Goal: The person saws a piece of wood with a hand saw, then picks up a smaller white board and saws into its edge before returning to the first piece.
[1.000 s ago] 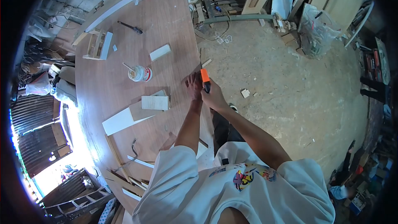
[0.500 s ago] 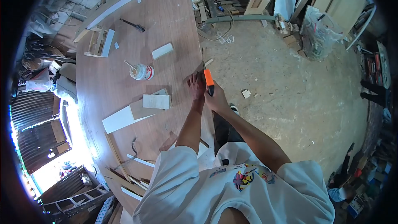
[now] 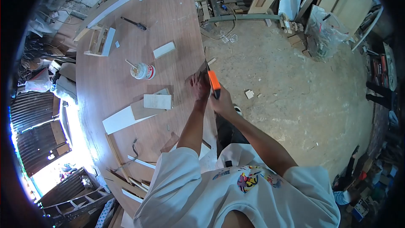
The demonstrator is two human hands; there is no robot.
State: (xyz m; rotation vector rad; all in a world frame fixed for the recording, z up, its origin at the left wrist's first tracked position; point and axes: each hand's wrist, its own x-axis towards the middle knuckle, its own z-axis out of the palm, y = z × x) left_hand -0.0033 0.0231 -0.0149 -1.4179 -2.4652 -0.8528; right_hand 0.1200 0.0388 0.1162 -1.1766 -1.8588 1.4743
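Observation:
My right hand [image 3: 221,101] is closed around the orange-and-black handle of a handsaw [image 3: 214,82], just off the right edge of the wood-grain table [image 3: 177,25]. The saw's thin dark blade is seen nearly edge-on, pointing away from me along the table edge. Close beside it, my left hand [image 3: 200,85] lies on the tabletop at the edge with its fingers spread. Whatever is under the left palm is hidden, and I cannot make out where the blade touches.
On the table are a glue jar with a stick [image 3: 144,71], a small white block [image 3: 164,50], stacked white boards [image 3: 157,101], a dark slim tool [image 3: 134,23] and a small wooden frame [image 3: 100,42]. Scraps [image 3: 249,94] lie on the floor; a plastic bag [image 3: 325,38] stands beyond.
The saw and my right hand have shifted slightly back toward me, and more blade shows beyond the handle. My left hand stays in place on the table.

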